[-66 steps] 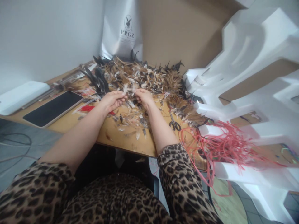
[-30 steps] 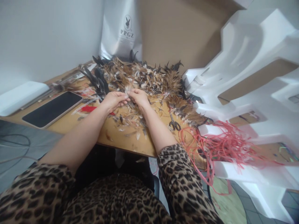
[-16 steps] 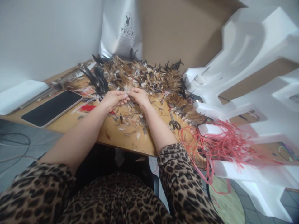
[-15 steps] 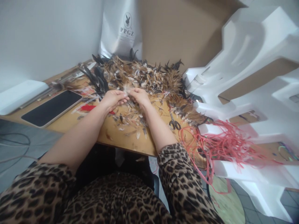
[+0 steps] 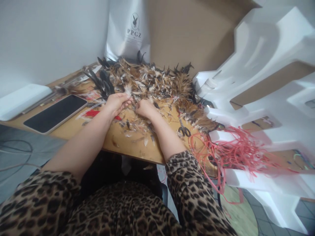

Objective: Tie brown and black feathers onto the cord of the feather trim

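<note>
A big heap of brown, black and white feathers (image 5: 157,80) covers the back of a wooden table (image 5: 123,141). My left hand (image 5: 115,102) is closed, pinching a small bunch of pale feathers (image 5: 128,89) at the heap's near edge. My right hand (image 5: 144,108) rests lower on the table among loose feathers, fingers curled down onto them; what it grips is too small to make out. The two hands are a little apart.
A black phone (image 5: 55,113) lies at the left beside a white flat box (image 5: 21,100). Black scissors (image 5: 183,129) lie right of my right arm. Red strings (image 5: 228,152) spill over the table's right corner. White foam packing (image 5: 265,85) stands at the right, a silver bag (image 5: 129,31) behind.
My hands were joined over one bunch of feathers. Now my right hand has dropped to the table and drawn away, while my left keeps the bunch.
</note>
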`<state>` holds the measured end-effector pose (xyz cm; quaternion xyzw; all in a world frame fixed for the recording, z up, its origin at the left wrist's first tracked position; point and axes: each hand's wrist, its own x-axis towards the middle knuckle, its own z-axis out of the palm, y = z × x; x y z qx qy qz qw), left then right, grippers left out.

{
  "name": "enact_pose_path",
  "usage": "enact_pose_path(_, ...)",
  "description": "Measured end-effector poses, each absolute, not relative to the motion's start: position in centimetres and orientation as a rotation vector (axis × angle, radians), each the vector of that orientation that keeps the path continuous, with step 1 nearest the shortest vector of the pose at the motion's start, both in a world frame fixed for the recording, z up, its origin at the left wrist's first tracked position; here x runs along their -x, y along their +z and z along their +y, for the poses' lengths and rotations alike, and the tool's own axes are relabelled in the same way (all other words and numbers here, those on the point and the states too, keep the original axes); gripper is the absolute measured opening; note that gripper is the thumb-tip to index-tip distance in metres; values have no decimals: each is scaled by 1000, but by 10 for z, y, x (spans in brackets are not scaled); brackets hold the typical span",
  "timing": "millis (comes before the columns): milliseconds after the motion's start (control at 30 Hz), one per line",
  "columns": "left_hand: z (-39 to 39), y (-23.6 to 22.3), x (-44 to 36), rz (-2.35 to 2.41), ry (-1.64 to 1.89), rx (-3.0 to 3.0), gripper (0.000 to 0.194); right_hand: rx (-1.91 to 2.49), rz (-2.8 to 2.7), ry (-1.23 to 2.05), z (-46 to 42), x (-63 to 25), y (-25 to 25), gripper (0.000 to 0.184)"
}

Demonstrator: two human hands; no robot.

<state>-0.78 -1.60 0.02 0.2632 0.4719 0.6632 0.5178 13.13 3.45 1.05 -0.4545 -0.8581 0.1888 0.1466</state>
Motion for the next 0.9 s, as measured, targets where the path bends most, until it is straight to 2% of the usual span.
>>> enact_pose_path(100,-15,-1,9,1117,1582,-629,6,1289,-2414,682,42,-134,7,10)
enact_pose_path(300,-16,1,9,1107,1554,-612,6,1233,-1829,1438,56,-141,5,6)
enact_pose_path(433,-19,1,8,1111,1502,-603,6,1067,-1489,1656,56,-142,10,11)
enact_pose_path(600,-19,-1,8,1030,1435,-606,2,958,-1355,1695,50,-133,9,16)
enact_pose_path(900,-19,3,7,944,1413,-546,5,916,-1468,1416,41,-118,2,11)
